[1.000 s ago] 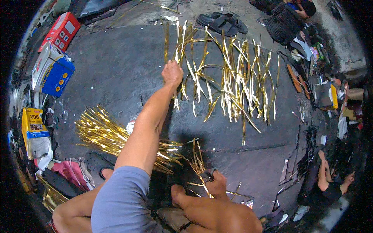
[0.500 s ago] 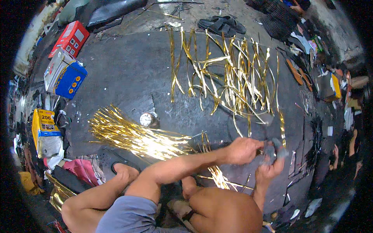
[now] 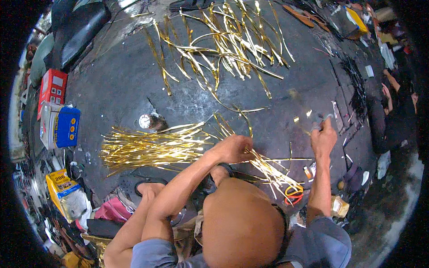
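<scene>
Thin, shiny gold strips (image 3: pixel 272 174) lie on the dark floor near my knee. My left hand (image 3: pixel 234 148) is over their upper end, fingers curled down and closed on them; the fingertips are partly hidden. To the left, a thick bundle of gold strips (image 3: pixel 152 147) is spread out, and its right end runs toward that hand. Off to the right, my right hand (image 3: pixel 324 138) is closed around a small grey thing (image 3: pixel 322 120), too blurred to tell its kind. Two tiny gold bits (image 3: pixel 302 116) show just left of it. Orange-handled scissors (image 3: pixel 293 195) lie under the strips' lower end.
More loose gold strips (image 3: pixel 228 44) are strewn at the far side. A small round tin (image 3: pixel 145 121) stands beyond the bundle. Along the left are a red box (image 3: pixel 52 91), a blue-and-white container (image 3: pixel 62 125) and a yellow package (image 3: pixel 67 192). Another person's arms (image 3: pixel 391 89) show at far right.
My hands were together at the grey thing and have parted. The left moved left onto the gold strips; the right moved up and away with the grey thing. The whole view has shifted.
</scene>
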Demonstrator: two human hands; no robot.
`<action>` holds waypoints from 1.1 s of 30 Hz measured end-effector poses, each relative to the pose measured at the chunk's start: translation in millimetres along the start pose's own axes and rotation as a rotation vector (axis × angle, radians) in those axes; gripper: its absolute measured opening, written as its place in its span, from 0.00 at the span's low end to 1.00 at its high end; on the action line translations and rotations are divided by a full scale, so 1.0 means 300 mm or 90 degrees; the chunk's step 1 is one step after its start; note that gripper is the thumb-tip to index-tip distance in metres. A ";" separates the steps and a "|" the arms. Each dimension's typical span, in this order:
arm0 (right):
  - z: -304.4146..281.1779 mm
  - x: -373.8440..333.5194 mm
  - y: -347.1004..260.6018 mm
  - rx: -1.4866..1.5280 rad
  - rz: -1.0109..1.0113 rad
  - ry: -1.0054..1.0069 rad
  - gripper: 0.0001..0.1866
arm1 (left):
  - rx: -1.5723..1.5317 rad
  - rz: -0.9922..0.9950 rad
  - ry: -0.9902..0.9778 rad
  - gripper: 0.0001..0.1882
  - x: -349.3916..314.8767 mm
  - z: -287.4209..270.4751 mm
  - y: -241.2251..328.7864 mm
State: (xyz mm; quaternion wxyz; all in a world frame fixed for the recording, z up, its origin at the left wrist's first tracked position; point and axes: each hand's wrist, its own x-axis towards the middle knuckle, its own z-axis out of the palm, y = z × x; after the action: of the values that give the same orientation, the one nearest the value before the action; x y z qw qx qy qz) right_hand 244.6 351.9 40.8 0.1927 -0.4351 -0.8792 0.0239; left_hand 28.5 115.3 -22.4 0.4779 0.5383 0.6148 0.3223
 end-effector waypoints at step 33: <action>0.178 -0.116 -0.827 0.571 -0.556 -0.276 0.11 | -0.729 -0.126 0.930 0.04 -0.299 -0.072 0.029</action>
State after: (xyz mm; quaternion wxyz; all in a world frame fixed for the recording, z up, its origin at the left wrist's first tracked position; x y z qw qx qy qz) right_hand 56.7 177.9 32.3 0.1658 0.0985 -0.8984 0.3947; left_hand 8.2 32.8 14.5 0.1907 -0.1707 0.5534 0.7926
